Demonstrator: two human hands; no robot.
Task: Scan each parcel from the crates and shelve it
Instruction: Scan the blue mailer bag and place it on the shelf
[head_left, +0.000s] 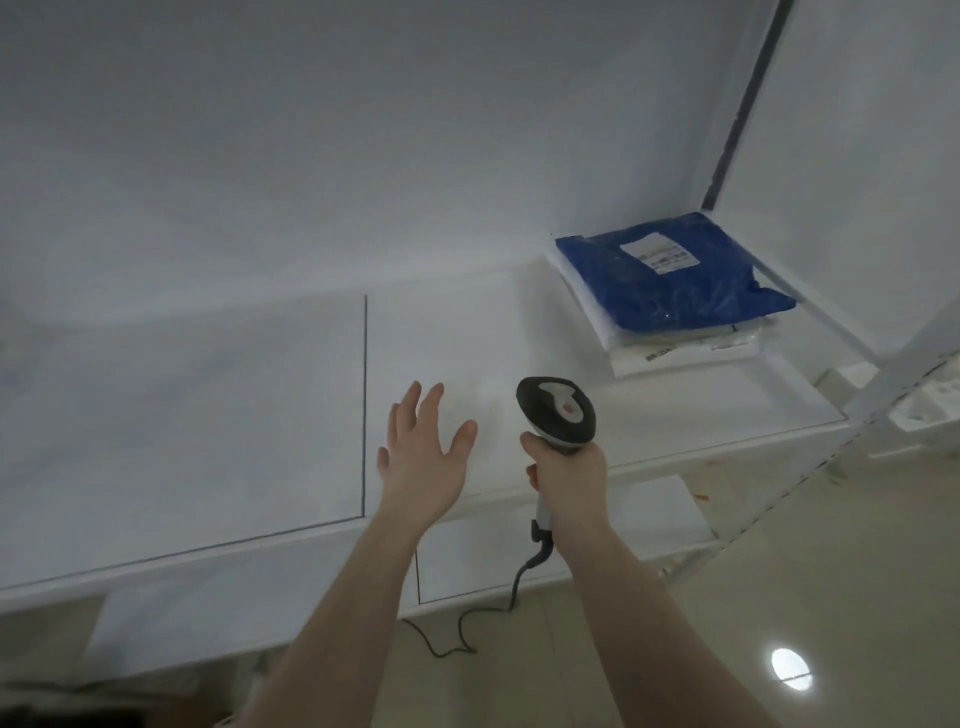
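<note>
Parcels — none is in either hand; the only ones we see lie stacked at the far right of the shelf (208, 415), a blue parcel (670, 275) with a white label on top of white parcels (680, 353) beneath it. Nearest to us, the right hand (569, 475) is wrapped round the grip of the barcode scanner (557, 415), head tipped forward over the shelf, its cable (498, 613) trailing down to the floor (779, 571); we judge it is kept ready between scans. The left hand (423, 457) holds nothing, fingers spread and straight, palm down just above the white shelf surface — whether it touches we cannot tell. We judge the empty hand is free for the next parcel. The stack sits squared into the corner by the upright post (748, 104), which we take as deliberate, leaving the remaining shelf open. No crates are in view. The shelf is plain white board with a thin dark seam; a lower shelf shows beneath, a pale glossy floor reflects a lamp, and a bare white wall stands behind.
</note>
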